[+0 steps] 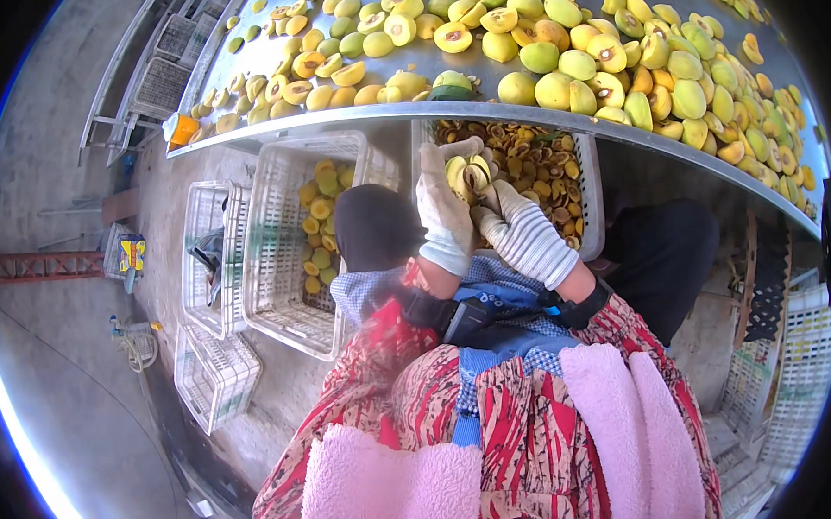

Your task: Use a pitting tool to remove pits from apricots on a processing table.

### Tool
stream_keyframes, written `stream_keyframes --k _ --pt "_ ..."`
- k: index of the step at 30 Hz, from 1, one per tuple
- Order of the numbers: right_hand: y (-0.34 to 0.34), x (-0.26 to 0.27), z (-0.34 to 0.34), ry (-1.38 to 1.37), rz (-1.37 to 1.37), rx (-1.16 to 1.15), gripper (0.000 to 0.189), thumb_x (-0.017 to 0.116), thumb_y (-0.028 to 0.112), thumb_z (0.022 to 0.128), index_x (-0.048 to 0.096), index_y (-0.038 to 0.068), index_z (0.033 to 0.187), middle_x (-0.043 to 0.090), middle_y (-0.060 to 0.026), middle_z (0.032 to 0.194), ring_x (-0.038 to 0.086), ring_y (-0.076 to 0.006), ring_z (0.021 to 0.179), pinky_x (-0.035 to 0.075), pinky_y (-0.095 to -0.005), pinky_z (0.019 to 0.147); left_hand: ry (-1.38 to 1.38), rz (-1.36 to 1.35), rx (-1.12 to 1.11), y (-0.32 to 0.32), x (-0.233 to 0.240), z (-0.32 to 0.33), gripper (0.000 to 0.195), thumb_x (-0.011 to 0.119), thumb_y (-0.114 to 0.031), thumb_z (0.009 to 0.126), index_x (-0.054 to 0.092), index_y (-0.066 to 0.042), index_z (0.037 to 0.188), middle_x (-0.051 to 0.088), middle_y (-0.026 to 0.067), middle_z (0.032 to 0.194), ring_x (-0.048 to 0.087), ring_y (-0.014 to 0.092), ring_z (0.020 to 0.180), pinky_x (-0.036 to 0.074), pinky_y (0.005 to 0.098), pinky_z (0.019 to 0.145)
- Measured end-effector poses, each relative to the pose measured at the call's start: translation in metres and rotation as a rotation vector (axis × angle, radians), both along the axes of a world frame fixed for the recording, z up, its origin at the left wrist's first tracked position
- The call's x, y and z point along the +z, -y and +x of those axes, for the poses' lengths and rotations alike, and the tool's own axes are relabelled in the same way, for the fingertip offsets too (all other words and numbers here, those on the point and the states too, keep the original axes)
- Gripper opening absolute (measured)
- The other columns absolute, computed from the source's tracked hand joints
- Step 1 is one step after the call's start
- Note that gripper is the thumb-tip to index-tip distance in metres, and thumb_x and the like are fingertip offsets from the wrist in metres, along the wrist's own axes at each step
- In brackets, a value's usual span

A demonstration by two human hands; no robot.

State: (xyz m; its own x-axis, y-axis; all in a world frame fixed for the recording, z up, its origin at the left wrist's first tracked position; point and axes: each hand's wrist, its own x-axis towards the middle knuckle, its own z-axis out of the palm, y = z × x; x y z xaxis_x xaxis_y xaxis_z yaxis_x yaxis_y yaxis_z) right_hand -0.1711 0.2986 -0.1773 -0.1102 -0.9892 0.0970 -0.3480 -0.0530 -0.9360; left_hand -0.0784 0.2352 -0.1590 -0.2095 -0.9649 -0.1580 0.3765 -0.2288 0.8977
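My left hand [448, 206], in a whitish knit glove, holds a split yellow-green stone fruit [469, 177] upright in its fingers. My right hand [522, 230], in a striped knit glove, is at the lower side of the same fruit, its fingertips against it; whether it also grips a small tool is hidden. Both hands are above a white plastic crate [590, 189] full of brownish fruit pieces or pits [533, 160]. Beyond them, many whole and halved fruits [605, 53] lie on a metal table [476, 62].
The metal table's raised edge [381, 111] runs just beyond my hands. To the left stands a white crate [256, 266] with yellow fruit [320, 222], beside more crates [219, 379]. An orange object [182, 129] sits at the table's left corner. Further crates [799, 375] stand at the right.
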Motion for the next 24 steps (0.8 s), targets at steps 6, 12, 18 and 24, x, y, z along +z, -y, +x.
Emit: stream_keyframes --k 6,12,18,24 --pt "0.008 0.021 -0.007 0.254 0.234 0.095 0.018 0.051 0.012 0.088 0.053 0.001 0.103 0.058 -0.0077 0.074 0.056 -0.0158 0.06 0.047 -0.03 0.056 0.064 -0.168 0.12 0.004 -0.003 -0.004 0.057 0.041 -0.05 0.096 0.061 0.004 0.096 0.064 0.0134 0.087 0.061 0.019 0.077 0.05 0.0295 0.073" --pt "0.007 -0.019 -0.005 0.259 -0.141 0.133 0.021 0.051 0.017 0.091 0.055 0.002 0.106 0.057 -0.004 0.067 0.046 -0.0096 0.04 0.041 -0.0226 0.038 0.026 0.112 -0.032 0.011 0.003 0.003 0.063 0.04 -0.056 0.094 0.06 0.004 0.089 0.063 0.0172 0.089 0.063 0.026 0.078 0.053 0.0376 0.074" --pt "0.003 0.02 -0.037 0.202 0.725 0.37 0.042 0.05 0.046 0.09 0.056 0.011 0.112 0.052 -0.0026 0.055 0.05 -0.011 0.037 0.04 -0.0263 0.031 0.232 0.042 -0.656 0.041 -0.01 0.021 0.065 0.036 -0.055 0.095 0.062 0.004 0.084 0.063 0.0167 0.088 0.062 0.025 0.083 0.051 0.0358 0.078" --pt "0.001 -0.009 -0.039 0.561 0.675 0.431 0.039 0.055 0.048 0.088 0.058 0.012 0.103 0.043 0.0022 0.05 0.042 -0.009 0.036 0.032 -0.0251 0.03 0.043 -0.028 -0.191 0.003 -0.018 0.011 0.054 0.048 -0.046 0.094 0.063 0.006 0.094 0.065 0.0138 0.091 0.062 0.019 0.08 0.05 0.0288 0.073"
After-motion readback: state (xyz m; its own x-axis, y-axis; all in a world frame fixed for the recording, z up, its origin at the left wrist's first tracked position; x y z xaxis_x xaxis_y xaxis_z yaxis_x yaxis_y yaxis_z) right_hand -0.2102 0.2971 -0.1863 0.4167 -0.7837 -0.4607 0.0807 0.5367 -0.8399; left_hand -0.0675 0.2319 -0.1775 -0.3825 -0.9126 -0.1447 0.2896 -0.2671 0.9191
